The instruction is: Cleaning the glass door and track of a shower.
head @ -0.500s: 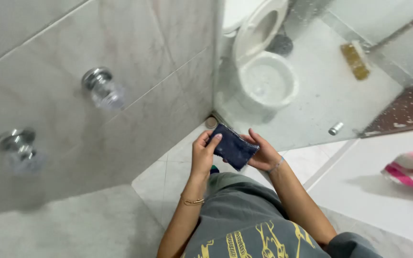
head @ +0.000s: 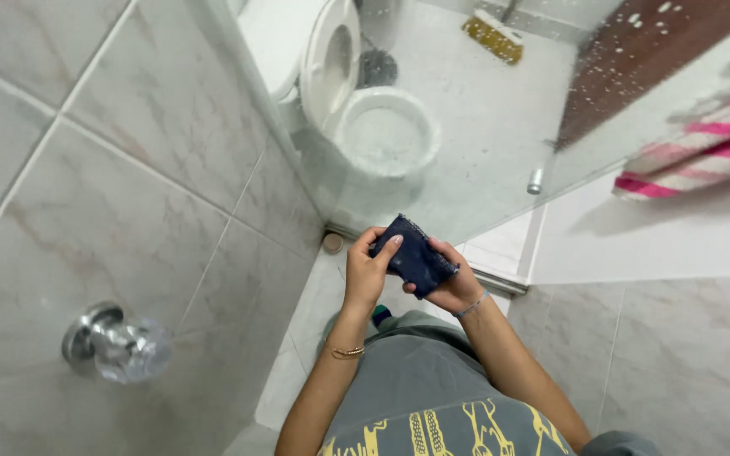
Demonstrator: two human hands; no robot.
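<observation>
Head camera is looking down at both hands pinching a dark blue cloth (head: 414, 255) in front of the body — left hand (head: 367, 272) curling over its near edge, right hand (head: 445, 285) cupping beneath. The limp, frayed fabric could be slipping onto the glossy marbled tiles (head: 171, 169) if the fingers are loosening.

The cloth (head: 414, 256) is dark navy blue. The toilet (head: 365, 110) is white. The towel (head: 703, 152) has pink and white stripes. The wall tiles (head: 128, 169) are pale grey marbled. The shirt (head: 416, 397) is grey with yellow print.
</observation>
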